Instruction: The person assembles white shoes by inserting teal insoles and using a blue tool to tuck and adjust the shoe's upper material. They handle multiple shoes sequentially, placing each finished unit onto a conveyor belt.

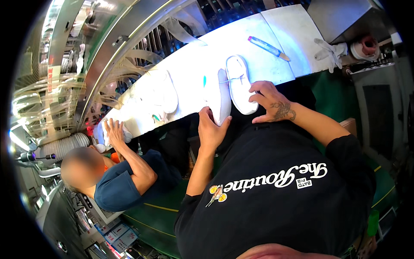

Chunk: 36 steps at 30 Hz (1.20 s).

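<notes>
Two white shoes lie side by side on the brightly lit white worktop in front of me. My left hand [212, 129] grips the near end of the left shoe [221, 101], fingers on one side and thumb on the other. Beside it, the right shoe [238, 84] shows a long oval face with a raised rim, and a thin string or lace runs from it toward the left one. My right hand [272, 103] is at the right shoe's near right edge, fingers curved and apart, thumb away from it. Whether the fingertips touch it is hard to see.
A blue marker-like stick [269, 48] lies on the worktop [189, 64] at the far right. White gloves [331, 52] hang over its right end, near a round container [365, 46]. Glare washes out more white shoes [166, 93] at left, where a co-worker [125, 181] handles something white.
</notes>
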{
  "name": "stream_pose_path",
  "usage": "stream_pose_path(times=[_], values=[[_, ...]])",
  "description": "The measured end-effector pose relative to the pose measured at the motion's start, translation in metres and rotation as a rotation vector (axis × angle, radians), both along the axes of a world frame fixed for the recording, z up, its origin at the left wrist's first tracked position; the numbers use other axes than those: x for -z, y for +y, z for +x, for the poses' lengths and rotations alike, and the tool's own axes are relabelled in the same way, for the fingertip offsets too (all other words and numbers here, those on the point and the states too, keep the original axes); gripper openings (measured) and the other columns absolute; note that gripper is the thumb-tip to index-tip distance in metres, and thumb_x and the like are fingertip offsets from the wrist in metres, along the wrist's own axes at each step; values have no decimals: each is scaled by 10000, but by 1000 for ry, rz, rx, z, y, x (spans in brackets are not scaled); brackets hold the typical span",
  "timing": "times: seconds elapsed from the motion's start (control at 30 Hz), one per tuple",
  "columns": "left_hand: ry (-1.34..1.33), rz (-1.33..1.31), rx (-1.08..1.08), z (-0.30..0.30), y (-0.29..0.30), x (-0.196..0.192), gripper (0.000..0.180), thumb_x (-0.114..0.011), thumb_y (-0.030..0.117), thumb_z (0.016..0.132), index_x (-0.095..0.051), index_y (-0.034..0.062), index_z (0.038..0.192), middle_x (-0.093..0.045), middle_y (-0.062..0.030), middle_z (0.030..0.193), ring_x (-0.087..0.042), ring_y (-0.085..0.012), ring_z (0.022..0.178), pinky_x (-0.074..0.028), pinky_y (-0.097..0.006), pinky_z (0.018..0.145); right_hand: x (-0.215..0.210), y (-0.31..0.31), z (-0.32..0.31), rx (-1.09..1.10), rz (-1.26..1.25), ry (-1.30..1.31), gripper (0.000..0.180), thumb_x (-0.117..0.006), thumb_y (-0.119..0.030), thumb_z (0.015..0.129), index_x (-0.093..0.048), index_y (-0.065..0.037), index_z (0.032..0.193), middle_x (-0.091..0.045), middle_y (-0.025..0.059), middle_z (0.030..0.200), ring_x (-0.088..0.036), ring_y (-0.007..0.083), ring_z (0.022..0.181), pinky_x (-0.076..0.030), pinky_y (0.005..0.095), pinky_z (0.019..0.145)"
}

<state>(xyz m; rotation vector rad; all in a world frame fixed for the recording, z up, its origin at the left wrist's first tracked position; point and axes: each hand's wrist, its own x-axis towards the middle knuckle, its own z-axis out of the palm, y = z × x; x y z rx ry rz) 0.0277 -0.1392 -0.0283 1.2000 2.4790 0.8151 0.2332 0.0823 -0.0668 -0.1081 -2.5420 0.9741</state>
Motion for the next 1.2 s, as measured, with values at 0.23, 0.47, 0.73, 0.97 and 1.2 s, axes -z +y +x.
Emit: stream_pose_path(times=[0.23,0.47,0.73,0.97,1.2], values=[[205,288,15,-6,4,-27,586,-926,189,834,-661,-59,1295,-731,-175,1021,-702,-255,848,-566,-371,750,-30,-11,-11,40,60,113,369,-934,-263,794,-684,-118,1023,-677,97,1122,-623,313,1218,-391,537,1154],[-101,278,266,-3,36,-105,411,-794,20,942,-692,-5,1340,-752,-170,1057,-668,-183,636,-541,-303,603,-108,-42,-30,7,-293,320,216,-771,-159,978,-687,-5,1104,-666,152,1027,-648,352,936,-529,436,822],[-504,210,200,16,42,-127,392,-672,-18,1032,-670,-4,1424,-753,-138,1105,-750,-155,806,-623,-276,704,-123,-54,-9,299,-491,151,180,-682,-174,1071,-687,-21,1167,-638,110,1042,-621,232,898,-515,344,803],[-483,288,199,26,36,-114,350,-681,-83,978,-694,-33,1324,-760,-203,1216,-788,-238,898,-622,-317,775,-73,-56,5,223,-628,206,165,-612,-165,1109,-685,-25,1157,-624,84,1011,-594,183,873,-499,323,802],[-454,389,290,49,40,-107,364,-682,-66,985,-680,-16,1346,-694,-212,1418,-753,-204,1053,-603,-297,861,-96,-62,5,116,-327,448,130,-673,-85,1045,-679,19,1123,-648,126,961,-589,231,813,-493,347,731]])
